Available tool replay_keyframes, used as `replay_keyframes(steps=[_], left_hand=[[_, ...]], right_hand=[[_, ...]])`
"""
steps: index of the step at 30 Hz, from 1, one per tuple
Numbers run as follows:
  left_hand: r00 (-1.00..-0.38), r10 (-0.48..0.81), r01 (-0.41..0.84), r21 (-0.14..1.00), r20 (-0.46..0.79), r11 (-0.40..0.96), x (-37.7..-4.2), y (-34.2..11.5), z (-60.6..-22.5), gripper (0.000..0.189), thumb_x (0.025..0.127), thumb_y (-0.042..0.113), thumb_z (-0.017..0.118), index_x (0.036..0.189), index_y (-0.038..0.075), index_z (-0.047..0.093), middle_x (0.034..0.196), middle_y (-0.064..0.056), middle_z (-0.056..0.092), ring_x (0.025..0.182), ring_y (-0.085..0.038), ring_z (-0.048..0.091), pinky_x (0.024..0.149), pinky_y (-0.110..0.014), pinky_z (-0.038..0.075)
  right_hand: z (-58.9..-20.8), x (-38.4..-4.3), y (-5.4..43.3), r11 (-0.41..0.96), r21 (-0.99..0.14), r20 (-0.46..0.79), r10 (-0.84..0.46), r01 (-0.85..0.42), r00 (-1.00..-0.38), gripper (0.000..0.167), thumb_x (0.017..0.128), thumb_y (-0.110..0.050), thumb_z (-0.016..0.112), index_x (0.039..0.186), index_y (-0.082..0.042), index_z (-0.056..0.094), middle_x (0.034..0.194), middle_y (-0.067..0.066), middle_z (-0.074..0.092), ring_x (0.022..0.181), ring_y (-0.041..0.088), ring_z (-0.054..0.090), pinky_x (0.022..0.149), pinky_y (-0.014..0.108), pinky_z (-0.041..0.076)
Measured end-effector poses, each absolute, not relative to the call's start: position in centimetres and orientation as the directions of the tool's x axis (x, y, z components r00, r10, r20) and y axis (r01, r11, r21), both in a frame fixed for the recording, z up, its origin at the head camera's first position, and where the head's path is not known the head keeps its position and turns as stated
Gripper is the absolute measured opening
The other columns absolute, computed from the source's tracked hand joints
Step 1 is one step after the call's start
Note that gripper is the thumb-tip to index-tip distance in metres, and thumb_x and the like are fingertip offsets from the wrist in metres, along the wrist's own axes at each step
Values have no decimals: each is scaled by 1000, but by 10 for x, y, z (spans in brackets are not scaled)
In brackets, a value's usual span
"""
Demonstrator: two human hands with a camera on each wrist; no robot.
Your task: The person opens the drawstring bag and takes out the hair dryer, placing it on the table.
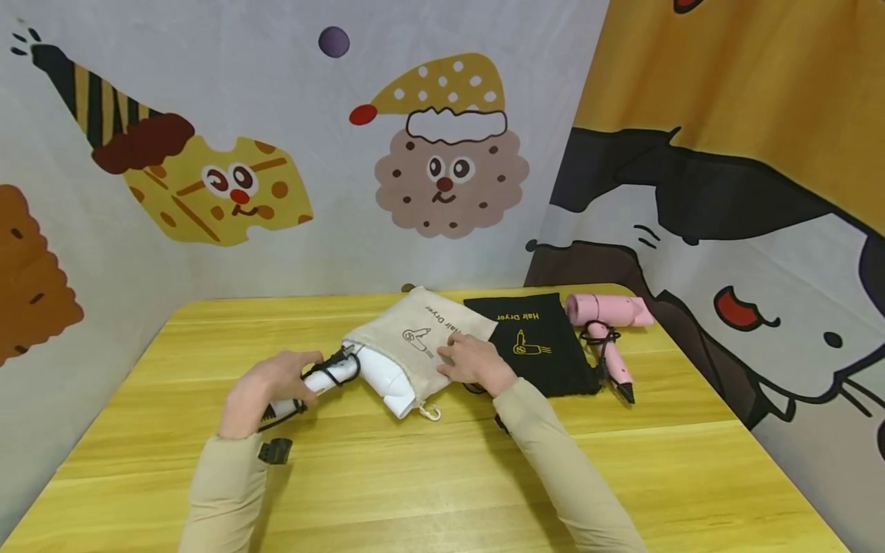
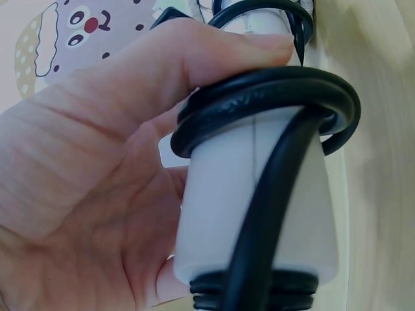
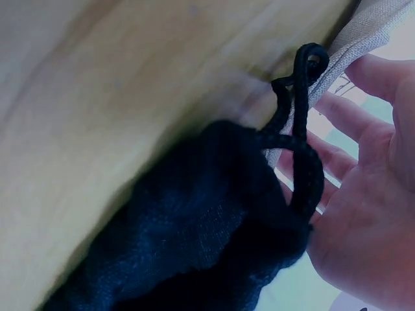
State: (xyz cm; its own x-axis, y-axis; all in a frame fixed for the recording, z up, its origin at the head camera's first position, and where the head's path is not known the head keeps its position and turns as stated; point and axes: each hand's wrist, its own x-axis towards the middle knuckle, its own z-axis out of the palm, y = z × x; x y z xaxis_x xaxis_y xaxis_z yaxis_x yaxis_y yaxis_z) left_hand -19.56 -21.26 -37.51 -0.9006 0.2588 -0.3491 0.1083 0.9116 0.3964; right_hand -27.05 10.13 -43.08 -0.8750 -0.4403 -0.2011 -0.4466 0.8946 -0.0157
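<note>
A white hair dryer (image 1: 382, 374) lies partly inside a beige drawstring bag (image 1: 390, 322) printed "Hair Dryer". Part of its barrel and the handle stick out of the mouth; the rest is hidden by cloth. My left hand (image 1: 266, 384) grips the handle, around which a black cord (image 2: 279, 87) is looped; in the left wrist view the thumb lies along the handle (image 2: 207, 214). On the upper face of the bag rests my right hand (image 1: 477, 361), fingers spread and loosely bent. The right wrist view has its fingertips against the beige cloth (image 3: 363, 32).
Right of the beige bag, partly under it, lies a black bag (image 1: 560, 369) printed "Hair Dryer", its cord (image 3: 301, 97) near my right hand. A pink hair dryer (image 1: 608, 309) with wrapped cord lies beyond it. A cartoon curtain (image 1: 276, 269) hangs behind the wooden table (image 1: 387, 491).
</note>
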Motion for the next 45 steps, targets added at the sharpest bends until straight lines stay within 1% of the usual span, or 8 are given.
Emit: replay_keyframes(steps=[17, 21, 24, 26, 30, 34, 38, 45], left_hand=[[-898, 267, 113, 402, -351, 909, -196, -215, -377, 74, 74, 17, 75, 140, 3, 42, 101, -15, 63, 80, -22, 54, 68, -36, 47], [-899, 266, 108, 412, -348, 905, -196, -215, -379, 74, 74, 19, 75, 139, 3, 43, 103, -16, 63, 80, -22, 54, 68, -37, 47], [-899, 265, 104, 418, -349, 903, -196, -214, -380, 72, 75, 20, 75, 138, 3, 43, 104, -17, 63, 81, -22, 55, 69, -37, 47], [-899, 263, 101, 419, -349, 902, -196, -214, -381, 72, 76, 21, 75, 138, 3, 43, 106, -18, 63, 82, -22, 55, 70, -38, 47], [-900, 266, 104, 422, -345, 901, -196, -213, -381, 72, 76, 21, 75, 138, 3, 44, 107, -18, 62, 83, -22, 55, 71, -38, 47], [-901, 268, 113, 414, -340, 903, -196, -214, -382, 73, 74, 22, 75, 138, 3, 44, 112, -21, 61, 84, -22, 54, 73, -41, 48], [-903, 269, 120, 405, -334, 906, -196, -215, -381, 74, 74, 23, 76, 138, 2, 44, 120, -25, 58, 87, -24, 55, 78, -46, 49], [-905, 269, 121, 406, -329, 906, -196, -215, -382, 73, 74, 23, 76, 137, 2, 45, 115, -22, 60, 84, -23, 53, 75, -43, 48]], right_hand=[[-432, -270, 99, 894, 6, -183, -439, -448, -880, 45, 94, -40, 55, 136, -24, 54, 136, 3, 51, 117, 22, 53, 90, 41, 50], [-432, -264, 98, 865, -8, -103, -499, -501, -860, 24, 92, -32, 59, 111, -20, 69, 111, 3, 60, 93, 18, 57, 75, 34, 51], [-424, -253, 95, 824, -37, 3, -565, -565, -825, 10, 89, -23, 63, 87, -17, 70, 87, 0, 59, 74, 14, 52, 60, 28, 46], [-417, -244, 93, 802, -53, 60, -592, -595, -803, 8, 88, -19, 64, 83, -16, 70, 80, -1, 58, 69, 12, 51, 55, 26, 44], [-403, -223, 88, 785, -36, 89, -613, -618, -785, 2, 85, -15, 64, 85, -15, 67, 80, -2, 60, 69, 13, 56, 52, 27, 45], [-398, -206, 84, 804, -18, 40, -593, -594, -804, 8, 83, -21, 64, 86, -14, 62, 79, -1, 59, 70, 15, 59, 52, 31, 46], [-401, -197, 77, 829, 7, 25, -559, -559, -829, 23, 83, -34, 66, 85, -13, 57, 77, -1, 57, 70, 15, 58, 53, 31, 46], [-405, -192, 68, 868, 73, 4, -493, -492, -870, 42, 82, -50, 66, 96, -12, 57, 86, 0, 59, 74, 15, 57, 56, 28, 46]])
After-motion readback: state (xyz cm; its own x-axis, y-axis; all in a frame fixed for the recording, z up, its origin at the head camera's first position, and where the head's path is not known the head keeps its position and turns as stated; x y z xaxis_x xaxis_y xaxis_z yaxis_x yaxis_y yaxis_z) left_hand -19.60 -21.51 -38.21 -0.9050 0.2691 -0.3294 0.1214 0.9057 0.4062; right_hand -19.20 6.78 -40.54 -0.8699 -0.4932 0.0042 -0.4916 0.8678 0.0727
